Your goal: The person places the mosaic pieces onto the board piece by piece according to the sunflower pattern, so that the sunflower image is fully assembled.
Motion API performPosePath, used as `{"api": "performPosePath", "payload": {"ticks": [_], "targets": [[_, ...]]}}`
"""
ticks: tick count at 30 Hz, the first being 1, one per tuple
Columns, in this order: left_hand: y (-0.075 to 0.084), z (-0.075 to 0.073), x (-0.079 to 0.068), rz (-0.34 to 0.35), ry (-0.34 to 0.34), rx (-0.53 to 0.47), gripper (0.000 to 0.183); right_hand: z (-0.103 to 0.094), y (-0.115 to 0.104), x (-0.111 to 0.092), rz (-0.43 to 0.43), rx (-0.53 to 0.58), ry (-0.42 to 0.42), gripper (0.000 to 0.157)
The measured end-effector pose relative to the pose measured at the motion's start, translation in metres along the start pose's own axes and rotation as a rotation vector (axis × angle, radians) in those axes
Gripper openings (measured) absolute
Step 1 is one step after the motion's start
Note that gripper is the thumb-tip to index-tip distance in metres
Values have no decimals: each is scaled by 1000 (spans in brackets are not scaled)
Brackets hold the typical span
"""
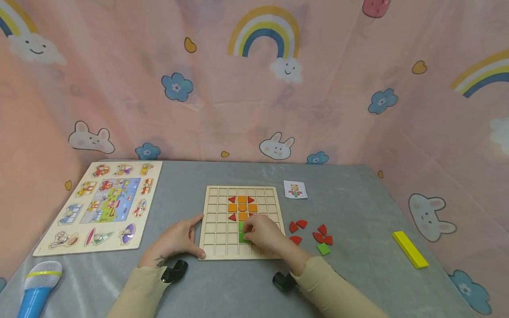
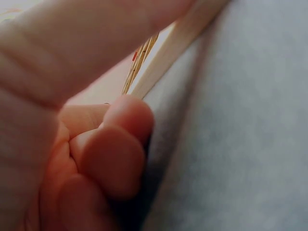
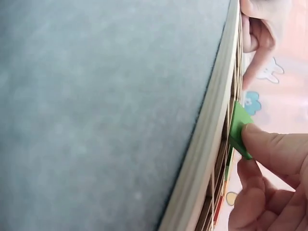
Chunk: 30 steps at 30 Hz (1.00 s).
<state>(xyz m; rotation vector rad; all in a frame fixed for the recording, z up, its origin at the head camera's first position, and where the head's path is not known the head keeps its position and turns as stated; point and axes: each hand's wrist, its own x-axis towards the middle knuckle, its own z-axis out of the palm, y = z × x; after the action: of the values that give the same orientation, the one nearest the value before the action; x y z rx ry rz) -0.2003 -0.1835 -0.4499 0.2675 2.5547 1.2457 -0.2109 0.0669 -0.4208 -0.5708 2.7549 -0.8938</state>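
Note:
A wooden grid board (image 1: 214, 240) lies flat on the grey table. Orange tiles (image 1: 232, 207) and red triangles (image 1: 232, 199) sit in its upper cells, above a green tile (image 1: 241, 226). My right hand (image 1: 264, 232) pinches a green square piece (image 3: 239, 127) between thumb and fingers, tilted over the lower middle cells. My left hand (image 1: 175, 240) touches the board's left side, thumb at the near corner and extended index finger farther up the edge. Close up, the left wrist view shows its other fingers (image 2: 113, 161) curled beside the board.
Right of the board lie several red pieces (image 1: 301, 224), a green square (image 1: 324, 249) and a small pattern card (image 1: 295, 190). A yellow bar (image 1: 410, 250) lies far right. On the left are a picture puzzle board (image 1: 149, 207) and a blue toy microphone (image 1: 37, 291).

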Motion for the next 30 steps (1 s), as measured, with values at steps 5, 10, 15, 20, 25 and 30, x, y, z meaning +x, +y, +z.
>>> {"api": "performPosePath", "payload": {"ticks": [5,10,15,20,25,30], "targets": [[-1,0,0,5,-1,-1,114,0,0,0,15,-76,15,6],[-1,1,0,4,-4,5,114,-27,1,-12,-11,-89,40,17],[-1,0,1,7,0,14,114,-72,35,-36,-92,-177,7,17],[0,0,1,-6,1,11,115,-95,84,-67,-79,-356,-49,19],[0,0,0,-16,0,2,115,-98,110,-93,-38,-408,-112,26],[1,0,0,-13,-2,7,115,-93,119,-102,-9,-393,-102,24]]}}
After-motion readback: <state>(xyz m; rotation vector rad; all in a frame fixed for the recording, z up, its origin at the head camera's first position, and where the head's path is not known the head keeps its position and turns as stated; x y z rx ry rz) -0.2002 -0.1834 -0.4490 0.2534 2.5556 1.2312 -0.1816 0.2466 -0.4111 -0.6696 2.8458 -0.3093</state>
